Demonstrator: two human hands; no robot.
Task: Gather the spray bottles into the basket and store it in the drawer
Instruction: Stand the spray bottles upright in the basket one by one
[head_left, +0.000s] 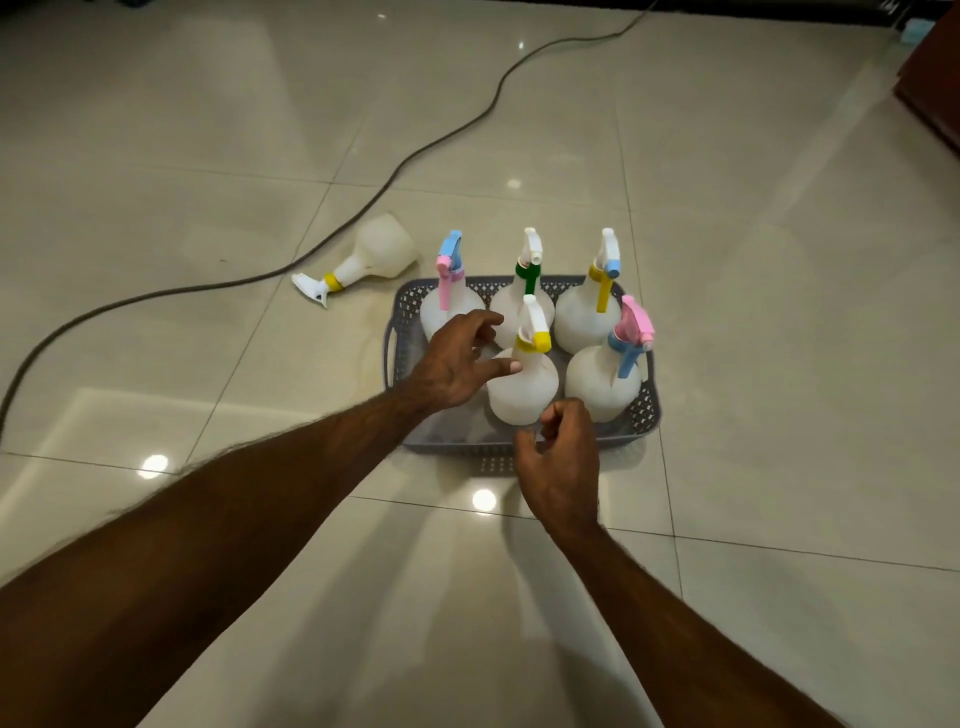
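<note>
A grey perforated basket (641, 415) stands on the tiled floor with several white spray bottles upright in it. The front middle bottle (524, 387) has a yellow collar and white trigger. My left hand (457, 364) hovers just left of it, fingers spread, thumb tip touching its shoulder. My right hand (563, 462) is at the basket's near rim, fingers loosely curled, holding nothing. One more white bottle with a yellow collar (371, 257) lies on its side on the floor, left of and behind the basket.
A dark cable (415, 156) snakes across the floor from the far right to the left edge, passing behind the fallen bottle. Dark wooden furniture (935, 78) stands at the right edge. Glossy beige tiles surround the basket.
</note>
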